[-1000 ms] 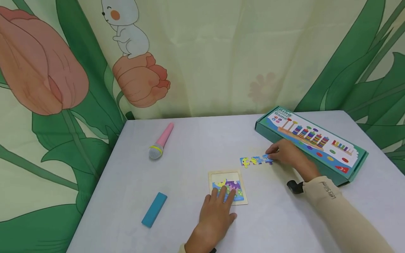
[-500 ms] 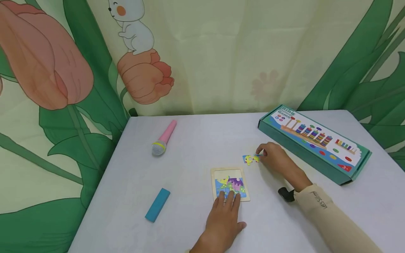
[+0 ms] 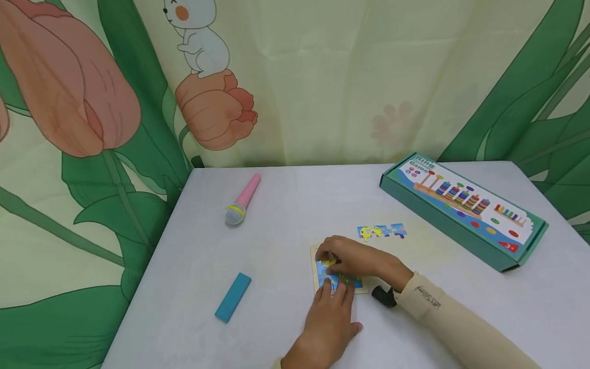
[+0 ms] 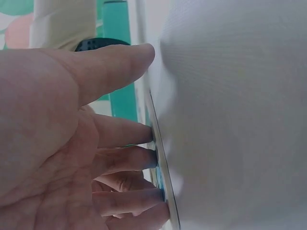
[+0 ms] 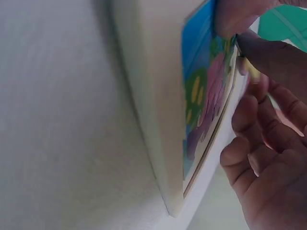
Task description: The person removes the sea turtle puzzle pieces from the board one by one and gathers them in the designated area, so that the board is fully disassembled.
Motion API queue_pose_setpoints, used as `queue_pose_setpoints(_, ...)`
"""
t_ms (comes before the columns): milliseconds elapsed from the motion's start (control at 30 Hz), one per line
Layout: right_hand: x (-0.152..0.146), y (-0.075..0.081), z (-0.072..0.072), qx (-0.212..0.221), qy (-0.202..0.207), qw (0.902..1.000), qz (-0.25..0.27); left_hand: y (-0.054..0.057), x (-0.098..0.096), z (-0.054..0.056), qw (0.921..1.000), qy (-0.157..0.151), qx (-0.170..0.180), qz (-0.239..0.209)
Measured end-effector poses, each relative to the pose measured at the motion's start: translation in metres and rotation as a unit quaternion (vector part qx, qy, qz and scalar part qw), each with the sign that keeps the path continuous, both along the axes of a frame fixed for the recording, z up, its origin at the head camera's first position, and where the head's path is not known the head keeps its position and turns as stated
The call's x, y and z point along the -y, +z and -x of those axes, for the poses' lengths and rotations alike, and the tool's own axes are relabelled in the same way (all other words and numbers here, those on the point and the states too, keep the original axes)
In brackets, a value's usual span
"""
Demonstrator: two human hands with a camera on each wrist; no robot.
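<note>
Presently: one square pale-wood puzzle tray [image 3: 314,271], partly filled; three blue-printed jigsaw pieces [image 3: 381,231], unplaced; my left hand [image 3: 326,328], straight-fingered, on tray; my right hand [image 3: 355,258], grip I cannot tell.

A pale wooden puzzle tray [image 3: 314,266] lies flat on the worktop [image 3: 276,230], partly filled and largely hidden from the head view. Its fitted pieces [image 5: 204,91] show blue, green with yellow spots, pink and purple; a bare pale strip shows beside the purple. Near the tray, close together in a row, lie three small loose pieces: a blue-and-yellow left piece [image 3: 364,233], a similar middle piece [image 3: 381,231], and a blue right piece [image 3: 398,229] with purple.
</note>
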State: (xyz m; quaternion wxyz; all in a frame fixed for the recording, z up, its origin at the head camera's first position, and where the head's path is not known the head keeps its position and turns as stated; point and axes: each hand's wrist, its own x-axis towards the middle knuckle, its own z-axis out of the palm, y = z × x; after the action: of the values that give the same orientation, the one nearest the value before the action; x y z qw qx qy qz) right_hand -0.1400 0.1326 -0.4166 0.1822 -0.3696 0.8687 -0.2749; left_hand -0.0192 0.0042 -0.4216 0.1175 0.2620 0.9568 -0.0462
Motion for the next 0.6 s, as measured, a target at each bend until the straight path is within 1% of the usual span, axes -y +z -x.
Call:
queue_pose_setpoints(100, 0.000, -0.001, 0.000, 0.025, -0.004, 0.9994, 0.024, 0.000, 0.001, 0.001, 1.0000, 0.000, 0.002, -0.001)
queue_pose_setpoints(167, -0.002, 0.000, 0.000, 0.035, -0.003, 0.9987, 0.038, 0.000, 0.001, 0.002, 1.0000, 0.002, 0.005, -0.005)
queue_pose_setpoints(233, -0.005, 0.001, 0.001, 0.045, -0.012, 0.9975, 0.052, 0.000, 0.001, 0.002, 0.9999, 0.003, 0.008, -0.007)
queue_pose_setpoints(300, -0.012, 0.005, 0.003, 0.054, -0.035, 0.9958, 0.066, -0.001, 0.001, 0.002, 0.9999, 0.005, 0.005, -0.013)
queue_pose_setpoints(367, -0.025, 0.010, 0.007, 0.053, -0.069, 0.9931, 0.079, -0.002, 0.000, 0.001, 0.9998, 0.007, 0.006, -0.018)
queue_pose_setpoints(433, -0.042, 0.015, 0.012, 0.050, -0.108, 0.9897, 0.080, -0.002, -0.001, 0.001, 0.9997, 0.010, 0.008, -0.020)
queue_pose_setpoints(500, -0.060, 0.020, 0.017, 0.047, -0.140, 0.9867, 0.069, -0.002, -0.001, 0.001, 0.9998, 0.011, 0.010, -0.016)
queue_pose_setpoints(600, -0.082, 0.021, 0.024, 0.054, -0.169, 0.9833, 0.042, -0.001, -0.001, 0.001, 0.9998, 0.013, 0.012, 0.000)
